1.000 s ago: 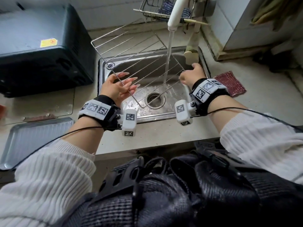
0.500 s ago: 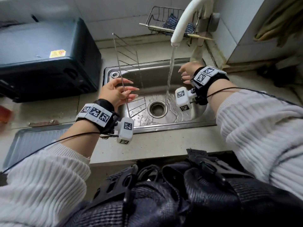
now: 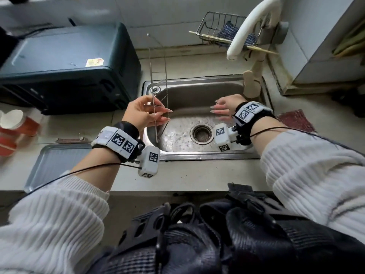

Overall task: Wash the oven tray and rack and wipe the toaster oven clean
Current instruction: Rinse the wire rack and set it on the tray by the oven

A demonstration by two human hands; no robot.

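The wire oven rack (image 3: pixel 158 62) stands upright on edge at the left side of the steel sink (image 3: pixel 197 82), seen almost edge-on. My left hand (image 3: pixel 144 111) pinches it near its lower part. My right hand (image 3: pixel 223 107) hovers over the basin with fingers spread and holds nothing. The grey oven tray (image 3: pixel 51 165) lies flat on the counter at the left. The dark toaster oven (image 3: pixel 65 66) sits behind it, left of the sink. No water runs from the white tap (image 3: pixel 248 26).
A wire basket (image 3: pixel 219 30) with a blue cloth and chopsticks hangs behind the tap. A dark red scouring pad (image 3: pixel 296 120) lies right of the sink. Red paper cups (image 3: pixel 15 125) stand at the far left. A beige tap lever (image 3: pixel 251 82) sits at the sink's back right corner.
The rack was tipped from lying slanted under the running water to standing on edge. My right hand let go of it, went to the tap and came back. The water stopped.
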